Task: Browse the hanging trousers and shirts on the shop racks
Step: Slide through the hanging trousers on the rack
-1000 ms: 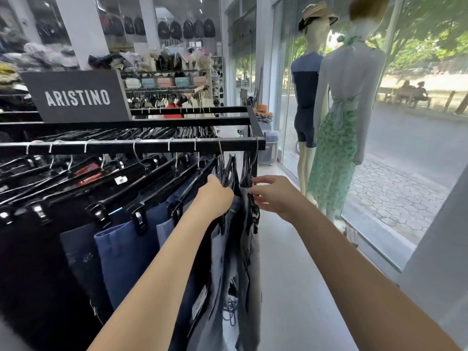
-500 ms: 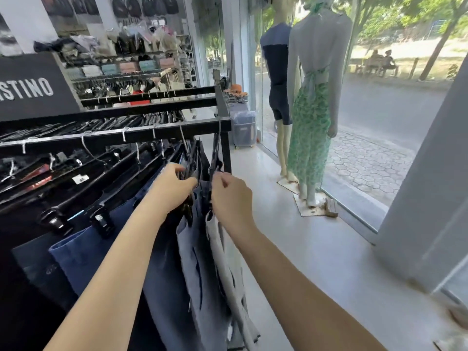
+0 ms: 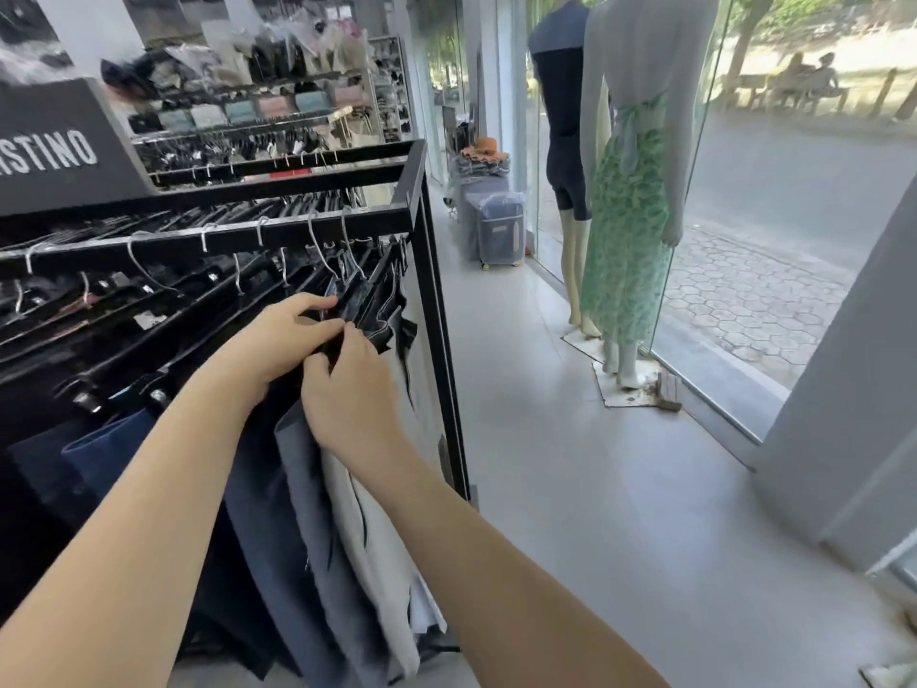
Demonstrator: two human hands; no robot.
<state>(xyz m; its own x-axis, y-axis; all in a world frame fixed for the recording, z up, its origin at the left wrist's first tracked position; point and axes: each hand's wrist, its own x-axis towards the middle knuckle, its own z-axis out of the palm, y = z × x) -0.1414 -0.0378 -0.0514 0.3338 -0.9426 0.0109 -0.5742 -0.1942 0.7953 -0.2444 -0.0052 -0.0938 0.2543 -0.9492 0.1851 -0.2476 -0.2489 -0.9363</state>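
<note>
Head view. The trousers (image 3: 317,494) hang in a close row from the black rack rail (image 3: 218,238), at the rack's right end beside the upright post (image 3: 441,340). Each pair is clipped at the waistband to a black hanger with a thin wire hook (image 3: 317,243) over the rail. The pairs nearest the end are grey, pale and dark blue; those further left are black.

The left hand (image 3: 278,340) lies over the hanger tops with its fingers curled down onto a dark waistband. The right hand (image 3: 355,394) sits just beside it, touching it, with its fingers curled and pinching the top of the neighbouring pair. What lies under the fingertips is hidden, so the exact pinch point cannot be confirmed.

Assessment of handling: the cloth appears soft and limp and hangs in loose folds, so it will give no resistance and will not hold a shape when pushed. Single pairs look light; the packed row together is likely heavier and will drag. The wire hooks should slide along the rail but may tilt or catch on one another. The sound place to take hold is the stiff hanger bar or clipped waistband, not the leg cloth, which would only swing. Pulling down on the cloth risks slipping it from the clips.

Two dressed mannequins (image 3: 630,201) stand by the window, well apart from the rack.
</note>
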